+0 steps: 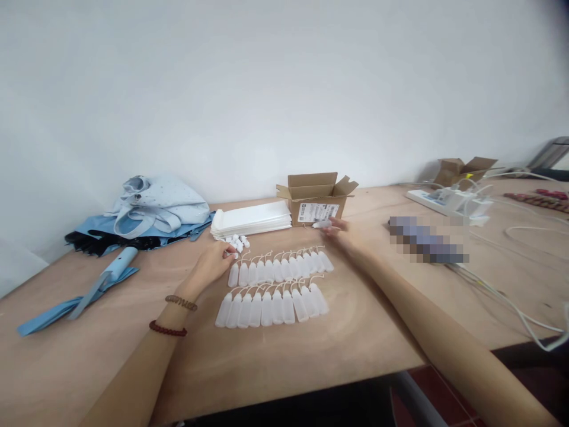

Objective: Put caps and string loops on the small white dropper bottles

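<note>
My left hand point(213, 261) is closed in a pinch on a small white cap point(230, 254), mostly hidden by the fingertips. Just beyond it lies a little pile of white caps point(240, 242). In front of the cardboard box point(316, 201), my right hand point(341, 233) grips a small translucent white bottle point(322, 224) between thumb and fingers. Between my arms, similar flat bottles lie in two rows, a far row point(280, 270) and a near row point(271, 308). Thin pale cords trail from their necks.
A stack of white envelopes point(253, 218) stands left of the open box. Light-blue cloth point(155, 204) and a folded umbrella-like item point(120, 264) occupy the left. To the right are a blurred-out object point(427, 240), a power strip point(448, 201), white cables point(511, 305) and another carton point(457, 171).
</note>
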{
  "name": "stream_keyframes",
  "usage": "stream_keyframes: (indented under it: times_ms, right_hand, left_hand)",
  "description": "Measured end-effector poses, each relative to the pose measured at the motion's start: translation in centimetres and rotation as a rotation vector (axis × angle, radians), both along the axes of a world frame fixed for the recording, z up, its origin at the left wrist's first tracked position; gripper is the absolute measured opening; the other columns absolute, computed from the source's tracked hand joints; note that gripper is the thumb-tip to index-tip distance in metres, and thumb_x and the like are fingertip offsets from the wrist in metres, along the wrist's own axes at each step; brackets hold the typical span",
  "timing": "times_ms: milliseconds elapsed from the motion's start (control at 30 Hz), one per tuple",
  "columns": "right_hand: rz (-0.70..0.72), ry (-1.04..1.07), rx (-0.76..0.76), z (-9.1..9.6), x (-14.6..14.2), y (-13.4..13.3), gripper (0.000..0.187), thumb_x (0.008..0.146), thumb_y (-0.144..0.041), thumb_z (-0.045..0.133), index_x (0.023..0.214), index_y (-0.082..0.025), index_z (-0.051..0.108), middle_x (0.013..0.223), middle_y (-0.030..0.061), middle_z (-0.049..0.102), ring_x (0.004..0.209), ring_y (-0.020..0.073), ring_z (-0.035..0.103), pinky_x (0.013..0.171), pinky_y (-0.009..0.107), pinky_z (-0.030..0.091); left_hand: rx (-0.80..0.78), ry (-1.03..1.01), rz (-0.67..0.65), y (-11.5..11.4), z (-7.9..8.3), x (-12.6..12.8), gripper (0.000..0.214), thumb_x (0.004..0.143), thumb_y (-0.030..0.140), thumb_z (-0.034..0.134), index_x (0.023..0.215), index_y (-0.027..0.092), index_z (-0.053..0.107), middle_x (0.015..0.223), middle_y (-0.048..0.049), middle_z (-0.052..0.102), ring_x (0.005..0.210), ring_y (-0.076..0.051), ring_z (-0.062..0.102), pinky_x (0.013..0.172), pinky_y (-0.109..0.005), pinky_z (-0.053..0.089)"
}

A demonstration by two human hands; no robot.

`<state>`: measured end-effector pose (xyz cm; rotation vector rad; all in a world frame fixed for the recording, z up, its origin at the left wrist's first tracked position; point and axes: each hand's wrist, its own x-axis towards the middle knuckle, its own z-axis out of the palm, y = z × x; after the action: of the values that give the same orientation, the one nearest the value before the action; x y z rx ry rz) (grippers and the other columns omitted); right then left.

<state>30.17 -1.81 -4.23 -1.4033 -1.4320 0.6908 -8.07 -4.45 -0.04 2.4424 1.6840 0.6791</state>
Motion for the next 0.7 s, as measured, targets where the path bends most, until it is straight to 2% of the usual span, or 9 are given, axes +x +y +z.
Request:
stream_keyframes:
  times_ms: [167, 333, 533, 600, 700]
  right_hand:
    - [-0.037, 0.116, -0.059, 0.4, -0.3, -0.4, 0.055, 0.077, -0.018, 0.058, 0.131, -0.017, 0.048, 0.113, 0.0115, 0.066, 0.109, 0.0247, 0.06, 0.092, 0.04, 0.049]
    - [-0.015, 0.165, -0.075, 0.8, -0.6, -0.5, 0.057, 0.075, -0.015, 0.058, 0.131, -0.017, 0.046, 0.114, 0.0111, 0.066, 0.11, 0.0233, 0.06, 0.093, 0.04, 0.049]
    - [-0.032, 0.141, -0.051, 2.0, -0.4, -1.1, 0.052, 0.074, -0.02, 0.061, 0.125, -0.016, 0.05, 0.129, 0.0137, 0.056, 0.117, 0.0231, 0.055, 0.092, 0.035, 0.049]
    - [-0.039, 0.115, -0.046, 2.7, -0.4, -1.6, 0.047, 0.074, -0.022, 0.061, 0.12, -0.016, 0.054, 0.126, 0.014, 0.058, 0.113, 0.0237, 0.057, 0.089, 0.034, 0.05]
    - [-0.034, 0.051, -0.06, 4.1, -0.6, -2.7, 0.034, 0.072, -0.025, 0.064, 0.104, -0.014, 0.062, 0.107, 0.0127, 0.067, 0.101, 0.0252, 0.062, 0.084, 0.035, 0.05]
  left_hand:
    - [0.004, 0.017, 0.006, -0.3, 0.4, 0.2, 0.026, 0.074, 0.029, 0.05, 0.087, 0.016, 0.068, 0.089, -0.0091, 0.068, 0.082, -0.024, 0.062, 0.075, -0.034, 0.047]
    - [0.001, 0.017, -0.005, 0.0, 0.2, 0.0, 0.026, 0.073, 0.028, 0.05, 0.088, 0.016, 0.068, 0.09, -0.0094, 0.068, 0.084, -0.024, 0.061, 0.077, -0.035, 0.047]
    - [0.001, 0.019, -0.005, 0.1, 0.2, 0.0, 0.026, 0.072, 0.024, 0.05, 0.086, 0.017, 0.07, 0.09, -0.0095, 0.069, 0.084, -0.025, 0.061, 0.078, -0.036, 0.047]
    - [0.0, 0.011, -0.015, 0.0, 0.3, 0.0, 0.025, 0.071, 0.023, 0.05, 0.085, 0.017, 0.07, 0.089, -0.0089, 0.069, 0.083, -0.024, 0.061, 0.078, -0.035, 0.048]
    - [0.009, 0.007, -0.043, -0.1, 0.3, 0.0, 0.024, 0.072, 0.021, 0.05, 0.082, 0.018, 0.071, 0.089, -0.0091, 0.069, 0.084, -0.024, 0.061, 0.079, -0.035, 0.048]
